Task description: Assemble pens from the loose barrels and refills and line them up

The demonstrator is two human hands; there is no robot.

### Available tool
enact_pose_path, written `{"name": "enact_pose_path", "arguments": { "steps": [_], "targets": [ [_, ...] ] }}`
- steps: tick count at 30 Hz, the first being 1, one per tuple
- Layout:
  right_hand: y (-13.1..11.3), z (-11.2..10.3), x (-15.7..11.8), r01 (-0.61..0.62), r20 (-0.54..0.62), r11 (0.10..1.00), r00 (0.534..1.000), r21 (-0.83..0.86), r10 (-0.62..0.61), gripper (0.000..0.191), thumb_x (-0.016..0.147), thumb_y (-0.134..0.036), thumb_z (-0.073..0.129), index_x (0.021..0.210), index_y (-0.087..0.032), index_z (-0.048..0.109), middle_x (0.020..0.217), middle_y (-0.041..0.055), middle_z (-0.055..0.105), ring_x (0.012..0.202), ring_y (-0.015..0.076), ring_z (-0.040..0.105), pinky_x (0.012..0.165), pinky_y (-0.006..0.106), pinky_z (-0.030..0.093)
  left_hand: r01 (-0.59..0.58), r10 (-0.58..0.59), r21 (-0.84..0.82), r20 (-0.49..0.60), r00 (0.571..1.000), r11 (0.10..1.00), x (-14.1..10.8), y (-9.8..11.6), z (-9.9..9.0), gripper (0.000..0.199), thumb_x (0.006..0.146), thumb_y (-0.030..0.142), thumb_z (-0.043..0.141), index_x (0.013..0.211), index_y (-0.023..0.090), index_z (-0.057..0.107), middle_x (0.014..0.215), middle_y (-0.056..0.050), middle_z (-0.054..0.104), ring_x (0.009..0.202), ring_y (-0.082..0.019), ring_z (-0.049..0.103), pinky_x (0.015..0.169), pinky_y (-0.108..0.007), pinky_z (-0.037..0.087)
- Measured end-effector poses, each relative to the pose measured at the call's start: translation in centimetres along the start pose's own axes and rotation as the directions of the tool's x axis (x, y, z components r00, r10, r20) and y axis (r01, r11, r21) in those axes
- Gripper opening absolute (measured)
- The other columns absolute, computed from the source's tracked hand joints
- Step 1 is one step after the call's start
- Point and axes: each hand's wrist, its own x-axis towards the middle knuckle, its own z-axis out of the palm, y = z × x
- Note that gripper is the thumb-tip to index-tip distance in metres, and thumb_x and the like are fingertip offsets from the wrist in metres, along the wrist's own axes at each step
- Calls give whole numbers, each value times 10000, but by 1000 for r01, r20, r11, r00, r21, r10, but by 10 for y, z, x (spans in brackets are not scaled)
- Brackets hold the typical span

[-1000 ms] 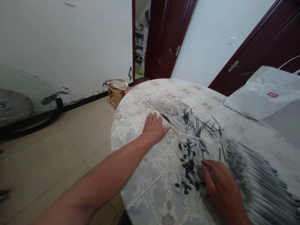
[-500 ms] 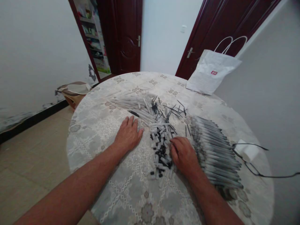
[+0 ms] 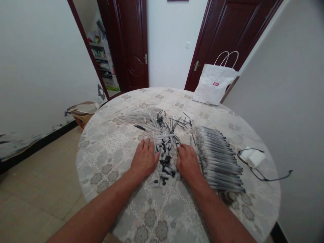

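Observation:
My left hand (image 3: 144,157) lies palm down on the cloth at the left edge of a pile of small pen caps and black plugs (image 3: 165,160). Its fingers are stretched out, with the thumb against the pile. On the pile's right side rests my right hand (image 3: 188,161), fingers bent inward and touching the caps; nothing shows in it. Black thin refills (image 3: 173,125) lie scattered beyond the pile. Clear whitish pen barrels (image 3: 141,118) spread to the far left of them. Right of my right hand lies a row of several assembled pens (image 3: 220,158).
A round table with a patterned cloth (image 3: 101,148) bears everything. Black-framed glasses (image 3: 258,173) and white folded paper (image 3: 253,157) lie at the right. A white paper bag (image 3: 214,84) stands at the back right. A brown stool (image 3: 83,113) is beyond the left edge.
My left hand has moved right, against the pile of caps. The right hand stays at the pile's right side. The whole view has shifted and tilted upward a little.

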Motion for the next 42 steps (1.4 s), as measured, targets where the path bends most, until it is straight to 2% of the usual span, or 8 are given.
{"name": "enact_pose_path", "arguments": {
  "steps": [7,12,16,22,28,33,36,42],
  "targets": [
    [3,5,-1,-19,20,999,1000,32,18,266,915,-114,529,1140,-147,668,1254,154,625,1200,270,501,1040,388,398,-100,95,-122,-50,994,987,-7,12,0,529,1013,478,432,1359,110,590,1502,-193,519,1439,-332,425,1218,-494,324],
    [2,3,1,-44,49,997,998,64,41,240,903,-117,558,1098,-169,688,1215,130,645,1180,256,506,1025,357,389,-160,108,-314,-175,979,936,-8,-2,6,364,1033,282,399,1324,178,592,1400,-144,597,1333,-252,541,1155,-465,434],
    [2,2,1,-46,42,995,998,93,42,221,910,-118,557,1071,-180,696,1210,129,648,1176,255,506,1010,360,388,-202,114,-364,-249,962,909,-9,-11,9,364,963,119,415,1261,195,610,1326,-127,630,1278,-232,572,1130,-450,454],
    [4,-4,0,-95,38,993,995,72,92,178,921,-182,573,1045,-168,700,1154,154,651,1146,295,510,973,396,397,-83,5,-254,-294,956,964,-7,-6,5,318,879,111,516,1166,156,645,1203,-153,663,1182,-283,577,1087,-479,445],
    [6,-7,0,-93,48,993,995,70,90,165,929,-211,582,1033,-170,704,1171,157,641,1135,295,515,951,395,398,77,-103,-141,-189,977,987,-6,7,-4,268,873,209,575,1120,167,669,1088,-134,669,1082,-293,580,999,-442,437],
    [4,-7,1,-121,43,993,992,8,120,140,907,-242,618,991,-167,702,1079,142,654,1078,293,533,904,382,411,253,-245,31,-163,956,967,-9,16,-6,315,878,292,584,1154,176,681,1060,-137,674,1072,-330,556,950,-465,395],
    [1,-8,2,-154,32,987,987,-48,156,153,906,-267,619,975,-156,698,1049,140,651,1052,297,541,861,378,417,265,-257,42,-140,956,963,-10,19,-9,338,891,345,584,1175,186,674,1065,-129,693,1062,-330,562,932,-459,381],
    [-8,-8,3,-202,27,968,978,-148,208,184,908,-246,587,965,-114,702,1031,175,644,1033,301,555,792,369,411,327,-328,-19,-73,942,945,-6,14,-12,360,888,286,564,1229,206,647,1033,-98,722,1020,-306,606,883,-415,386]
  ]
}}
